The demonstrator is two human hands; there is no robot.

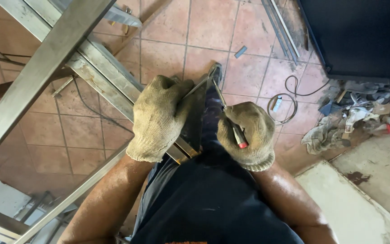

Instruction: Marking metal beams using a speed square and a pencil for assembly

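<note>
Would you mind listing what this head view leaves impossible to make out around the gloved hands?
- Tip of the thin tool in the right hand: too small.
- What the left hand presses on the steel tube: hidden under the glove.
- Tube's near end: hidden behind the dark trousers.

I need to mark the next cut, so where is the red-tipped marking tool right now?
In the head view, the red-tipped marking tool is right of centre, gripped in the gloved right hand, beside the metal square under the left hand.
</note>
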